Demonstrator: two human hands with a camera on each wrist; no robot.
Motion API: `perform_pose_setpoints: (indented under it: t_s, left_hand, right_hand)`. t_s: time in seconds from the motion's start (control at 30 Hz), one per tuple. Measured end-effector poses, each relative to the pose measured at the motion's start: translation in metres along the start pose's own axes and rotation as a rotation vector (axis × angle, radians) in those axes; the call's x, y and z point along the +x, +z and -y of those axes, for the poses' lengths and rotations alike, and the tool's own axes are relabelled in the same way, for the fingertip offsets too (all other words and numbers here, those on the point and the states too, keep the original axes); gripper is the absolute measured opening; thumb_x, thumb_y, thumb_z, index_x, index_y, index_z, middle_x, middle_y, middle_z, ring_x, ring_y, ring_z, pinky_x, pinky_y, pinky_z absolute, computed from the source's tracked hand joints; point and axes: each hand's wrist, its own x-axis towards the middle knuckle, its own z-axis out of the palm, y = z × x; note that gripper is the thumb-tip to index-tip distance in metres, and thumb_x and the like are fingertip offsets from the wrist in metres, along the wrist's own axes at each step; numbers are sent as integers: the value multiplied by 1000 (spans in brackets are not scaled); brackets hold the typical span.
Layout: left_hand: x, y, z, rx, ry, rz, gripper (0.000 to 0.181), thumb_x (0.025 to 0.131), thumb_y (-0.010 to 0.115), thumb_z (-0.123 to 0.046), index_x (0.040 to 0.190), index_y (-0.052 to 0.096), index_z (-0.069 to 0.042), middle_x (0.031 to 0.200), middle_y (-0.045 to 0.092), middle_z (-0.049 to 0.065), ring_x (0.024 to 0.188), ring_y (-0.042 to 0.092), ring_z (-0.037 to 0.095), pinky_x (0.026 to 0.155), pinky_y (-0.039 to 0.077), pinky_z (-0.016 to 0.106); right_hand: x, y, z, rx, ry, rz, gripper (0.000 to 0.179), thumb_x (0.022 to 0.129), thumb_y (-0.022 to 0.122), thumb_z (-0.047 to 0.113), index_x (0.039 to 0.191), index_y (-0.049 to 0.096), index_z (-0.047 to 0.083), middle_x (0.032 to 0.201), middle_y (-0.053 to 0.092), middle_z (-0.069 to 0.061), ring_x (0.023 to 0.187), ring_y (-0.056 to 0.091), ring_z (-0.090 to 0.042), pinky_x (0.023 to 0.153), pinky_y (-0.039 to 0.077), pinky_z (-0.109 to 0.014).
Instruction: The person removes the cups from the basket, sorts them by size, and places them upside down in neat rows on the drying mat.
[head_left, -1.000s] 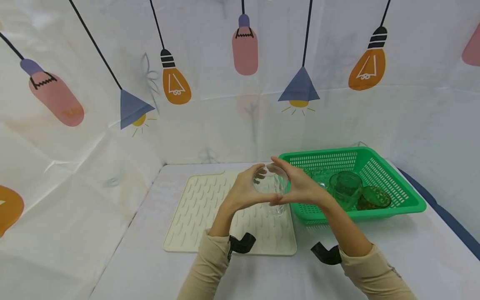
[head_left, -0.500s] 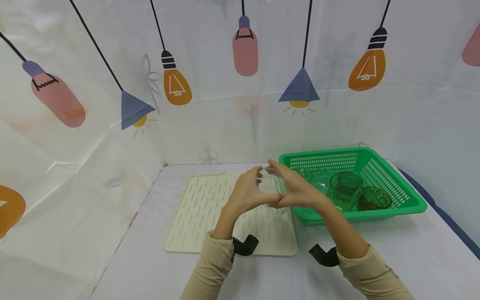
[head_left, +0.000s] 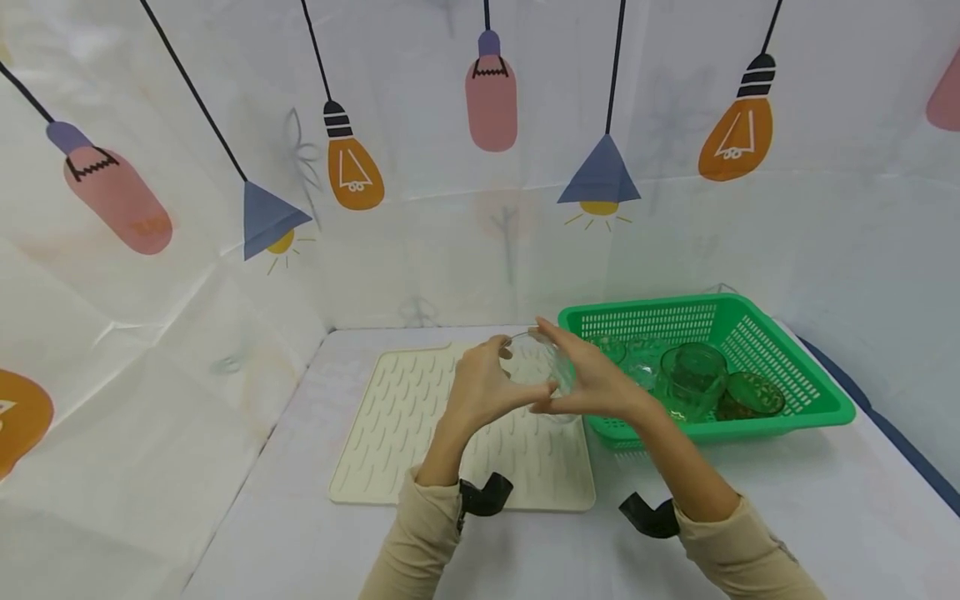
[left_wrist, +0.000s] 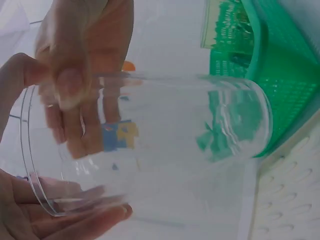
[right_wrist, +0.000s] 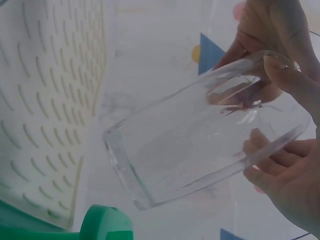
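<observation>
A clear drinking glass (head_left: 534, 360) is held up above the right part of the cream ridged mat (head_left: 405, 433), its rim toward the top. My left hand (head_left: 480, 385) curves round its left side near the rim, the thumb across the near side. Opposite it, my right hand (head_left: 594, 375) grips the right side of the glass, close to the basket. In the left wrist view the see-through wall of the glass (left_wrist: 170, 135) shows fingers behind it. The right wrist view shows the thick base of the glass (right_wrist: 132, 175) away from both hands.
A green plastic basket (head_left: 795, 427) stands to the right, overlapping the mat's right edge in view. It holds several glass items, among them a glass cup (head_left: 690, 375) and a patterned piece (head_left: 750, 396). A lamp-printed sheet (head_left: 450, 250) hangs behind the white table.
The left hand has shifted slightly left, and the thumbs overlap less. The glass has tilted a little between the hands and stays at about the same spot. Basket and mat have not moved.
</observation>
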Motion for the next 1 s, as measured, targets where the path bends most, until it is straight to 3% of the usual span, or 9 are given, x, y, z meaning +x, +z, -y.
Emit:
perform_pose_setpoints:
  t_s: [0.2,0.37,0.53,0.77,0.93,1.0]
  left_hand:
    - [-5,-7,18,-278,-25,-2,71,74,77,-31,129,50,4,114,62,16,85,69,27,65,57,31]
    - [-9,-11,33,-448,-9,-1,69,76,76,-24,133,47,2,118,59,17,90,69,28,70,57,35]
    - [-13,-10,41,-552,-3,5,64,78,74,-17,135,47,-3,122,58,15,94,68,27,75,56,36]
    - [-14,-8,50,-675,2,24,61,82,69,-12,137,44,0,126,55,19,102,65,31,82,55,37]
    - [-15,-5,51,-733,-22,21,60,83,68,-10,136,44,2,127,52,23,103,64,33,84,54,36]
    - [-15,-3,52,-758,-12,16,61,83,69,-11,136,42,4,128,51,26,102,64,32,85,54,36]
  right_hand:
    - [-14,-9,-13,56,83,-8,97,71,83,19,146,25,-3,143,41,-21,132,35,-40,99,36,-60]
    - [-25,-16,-25,137,149,3,95,75,81,20,148,23,0,147,37,-19,136,31,-39,101,34,-59]
    - [-33,-16,-38,217,164,8,91,76,79,16,146,24,-3,147,35,-21,136,30,-39,105,30,-55]
    - [-39,-12,-48,280,164,-13,86,78,77,11,146,26,-2,147,35,-22,137,28,-39,106,26,-54]
    - [-41,-10,-53,332,193,-21,82,80,74,8,146,27,-1,149,29,-22,138,23,-40,104,29,-54]
    - [-42,-9,-54,352,197,-28,80,80,74,7,146,28,-2,150,28,-22,138,23,-40,105,34,-47]
